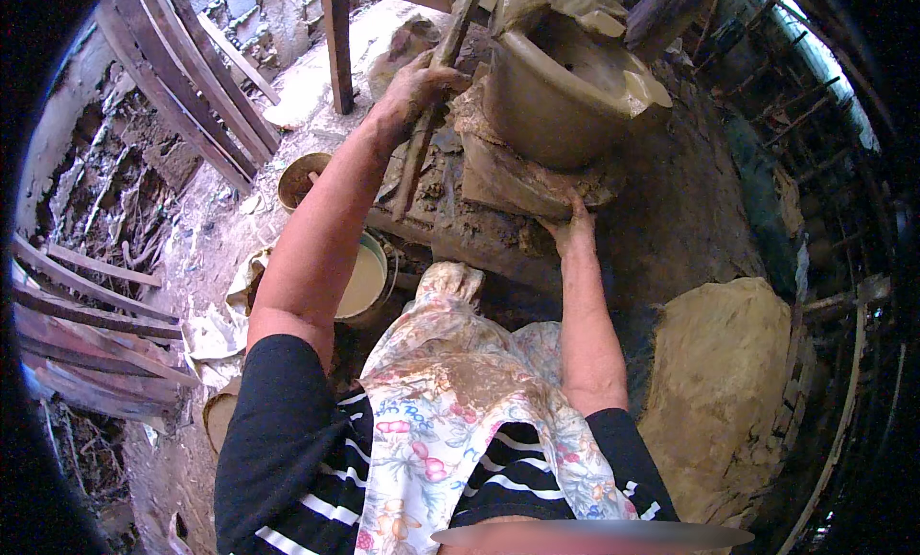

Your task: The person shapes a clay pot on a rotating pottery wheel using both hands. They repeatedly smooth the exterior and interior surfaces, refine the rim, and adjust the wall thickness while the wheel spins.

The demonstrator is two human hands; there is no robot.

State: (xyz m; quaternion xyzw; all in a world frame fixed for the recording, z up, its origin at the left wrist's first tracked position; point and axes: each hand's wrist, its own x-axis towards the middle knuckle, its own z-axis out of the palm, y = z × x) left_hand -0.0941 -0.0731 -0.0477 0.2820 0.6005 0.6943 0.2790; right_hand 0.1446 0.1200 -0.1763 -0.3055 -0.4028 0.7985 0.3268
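A large wet clay pot [546,104] with an uneven, partly torn rim stands at the top centre. Under it is a thick, clay-smeared base [508,183]. My left hand [418,87] is closed around a long wooden stick [414,162] left of the pot; the stick slants down toward the boards in front. At the near edge of the base is my right hand [572,231], its thumb up against the edge and its other fingers partly hidden. The hand appears to grip that edge.
Left of my knees stands a bucket of cloudy liquid [364,285], with a small bowl [303,179] beyond it. A wooden stool leg [338,52] rises behind. Bent planks [182,66] line the left; a large tan slab or sack [719,392] lies at the right.
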